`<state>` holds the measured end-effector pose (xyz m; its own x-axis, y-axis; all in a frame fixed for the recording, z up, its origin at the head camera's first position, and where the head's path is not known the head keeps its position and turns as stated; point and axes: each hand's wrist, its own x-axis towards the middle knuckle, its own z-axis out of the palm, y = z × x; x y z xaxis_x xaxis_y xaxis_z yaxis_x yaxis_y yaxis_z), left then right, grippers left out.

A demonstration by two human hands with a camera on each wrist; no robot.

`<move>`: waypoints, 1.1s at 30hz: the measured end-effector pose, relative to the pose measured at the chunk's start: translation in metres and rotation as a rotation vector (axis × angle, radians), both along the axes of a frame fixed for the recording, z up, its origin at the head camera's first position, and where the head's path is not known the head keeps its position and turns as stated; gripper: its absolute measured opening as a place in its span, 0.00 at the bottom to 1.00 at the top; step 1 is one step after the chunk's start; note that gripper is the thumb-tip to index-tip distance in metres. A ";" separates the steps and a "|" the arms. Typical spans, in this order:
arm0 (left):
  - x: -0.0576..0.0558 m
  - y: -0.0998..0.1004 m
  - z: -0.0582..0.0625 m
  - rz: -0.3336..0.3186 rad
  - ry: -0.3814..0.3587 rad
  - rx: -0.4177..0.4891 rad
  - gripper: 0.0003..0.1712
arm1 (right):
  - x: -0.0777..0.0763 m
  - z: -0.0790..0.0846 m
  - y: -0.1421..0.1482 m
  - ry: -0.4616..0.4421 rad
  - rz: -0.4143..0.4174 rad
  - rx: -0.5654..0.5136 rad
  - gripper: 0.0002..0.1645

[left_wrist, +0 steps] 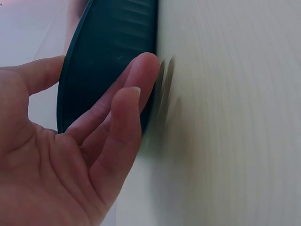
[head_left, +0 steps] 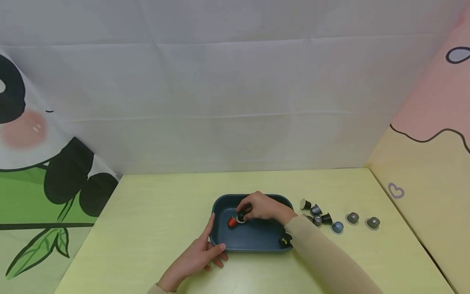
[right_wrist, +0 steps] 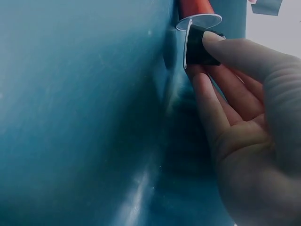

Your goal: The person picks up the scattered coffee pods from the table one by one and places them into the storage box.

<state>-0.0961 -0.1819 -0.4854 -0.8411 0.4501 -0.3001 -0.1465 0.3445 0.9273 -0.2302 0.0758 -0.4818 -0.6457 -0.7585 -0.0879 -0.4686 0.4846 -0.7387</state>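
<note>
Right hand (head_left: 262,206) is pinching the black pod (right_wrist: 198,51) between thumb and fingers, holding it inside the tray (head_left: 253,239), just beside the red pod (head_left: 232,222). Left hand (head_left: 200,255) is bracing the tray's corner, fingers extended. Placing seems under way; next is probably calling for loosening that pinch. Yellow marking is showing on a dark item (head_left: 284,240), too small for reading.

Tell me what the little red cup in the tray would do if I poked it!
The red cup would probably roll in a curve, because its round rim is wider than its body. It might slide, as the tray looks smooth and shiny. Its raised sides should stop it.
</note>
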 end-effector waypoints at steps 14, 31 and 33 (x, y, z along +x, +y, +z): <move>-0.001 0.000 -0.002 -0.001 -0.002 0.005 0.54 | -0.001 -0.004 -0.001 -0.015 -0.005 -0.003 0.18; 0.000 -0.001 -0.002 0.000 -0.005 0.005 0.54 | -0.001 -0.003 0.000 -0.120 -0.020 -0.140 0.18; -0.001 0.000 -0.001 -0.001 -0.004 0.004 0.54 | -0.002 -0.002 0.000 -0.122 -0.003 -0.166 0.18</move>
